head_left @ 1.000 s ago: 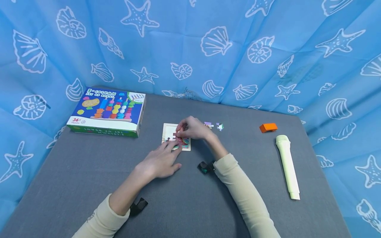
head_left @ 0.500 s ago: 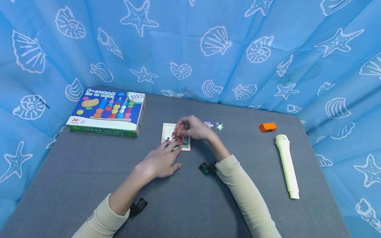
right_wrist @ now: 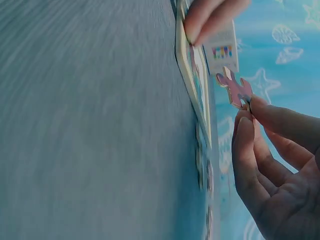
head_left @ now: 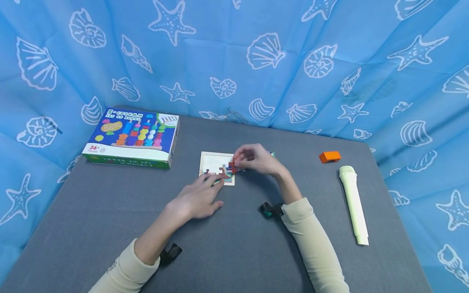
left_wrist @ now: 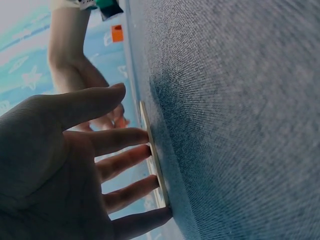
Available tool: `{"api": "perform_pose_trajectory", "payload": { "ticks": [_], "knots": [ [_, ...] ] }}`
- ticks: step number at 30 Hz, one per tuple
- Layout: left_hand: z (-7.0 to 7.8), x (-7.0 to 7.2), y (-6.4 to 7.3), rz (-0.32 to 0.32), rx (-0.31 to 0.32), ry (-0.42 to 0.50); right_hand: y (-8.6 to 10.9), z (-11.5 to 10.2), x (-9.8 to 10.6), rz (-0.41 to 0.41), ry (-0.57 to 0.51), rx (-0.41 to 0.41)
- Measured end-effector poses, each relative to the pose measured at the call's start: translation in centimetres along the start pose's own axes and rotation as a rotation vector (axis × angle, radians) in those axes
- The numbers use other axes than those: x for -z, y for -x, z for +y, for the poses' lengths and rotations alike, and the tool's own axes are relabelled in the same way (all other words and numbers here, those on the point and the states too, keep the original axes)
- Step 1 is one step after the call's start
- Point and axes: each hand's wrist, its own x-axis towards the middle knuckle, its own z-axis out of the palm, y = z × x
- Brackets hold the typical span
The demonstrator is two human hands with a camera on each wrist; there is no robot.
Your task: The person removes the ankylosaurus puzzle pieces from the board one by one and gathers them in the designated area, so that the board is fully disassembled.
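A square wooden puzzle tray [head_left: 202, 162] lies on the table in the head view, its lower part holding fitted pieces and its upper part showing bare white base. My left hand [head_left: 198, 198] rests its spread, straight fingers on the tray's near edge; the left wrist view shows the fingertips [left_wrist: 142, 135] along that edge. At the tray's right side, my right hand [head_left: 259, 159] pinches a reddish puzzle piece [right_wrist: 236, 90] between thumb and fingertips. That piece is raised above the tray in the right wrist view.
Loose pieces [right_wrist: 201, 157] lie on the table beside the tray, partly hidden by the right hand in the head view. A boxed bead set [head_left: 132, 138] stands back left. An orange block [head_left: 329, 156] and a pale green toy microphone [head_left: 353, 205] lie to the right.
My right hand has moved right, from over the tray to its right side, carrying the reddish puzzle piece out of the tray's middle. The left hand has stayed in place.
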Motion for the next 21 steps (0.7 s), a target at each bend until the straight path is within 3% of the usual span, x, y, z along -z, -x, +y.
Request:
{"api": "perform_pose_trajectory", "payload": {
  "ticks": [11, 21],
  "knots": [
    [0.1, 0.0, 0.0, 0.007, 0.001, -0.003, 3.0, 2.1, 3.5, 0.049, 0.019, -0.09],
    [0.0, 0.1, 0.0, 0.001, 0.003, 0.01, 3.5, 3.1, 4.5, 0.058, 0.079, -0.153]
  ]
}}
